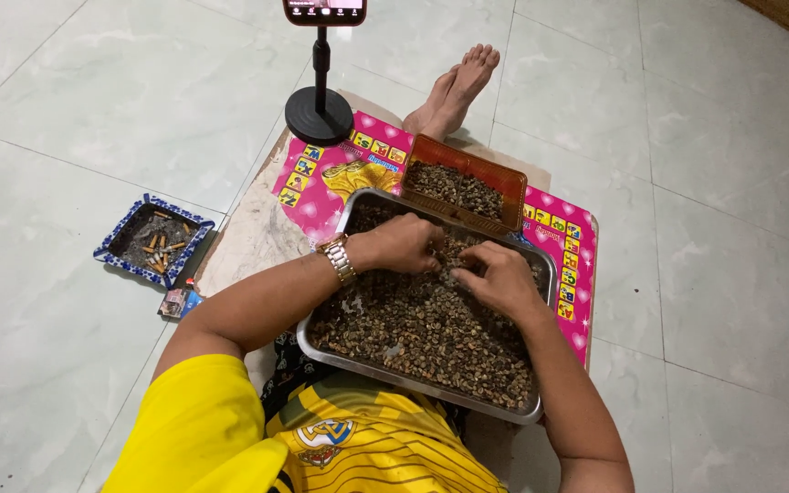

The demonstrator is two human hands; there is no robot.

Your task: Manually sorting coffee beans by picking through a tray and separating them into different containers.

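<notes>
We are seeing the left hand [405,243] and right hand [497,277] curling palm-down over the metal tray [541,413], fingertips narrowly pinching among the dark beans [413,333] filling it, directly beneath both hands.

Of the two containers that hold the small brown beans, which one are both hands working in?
The large metal tray on the lap: left hand and right hand both rest in its beans. The smaller brown basket beyond it is untouched.

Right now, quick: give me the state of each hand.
Left hand: fingers curled down into the small dark beans in the metal tray; any grip cannot be told.
Right hand: fingertips pinched among the beans; what it holds cannot be told.
</notes>
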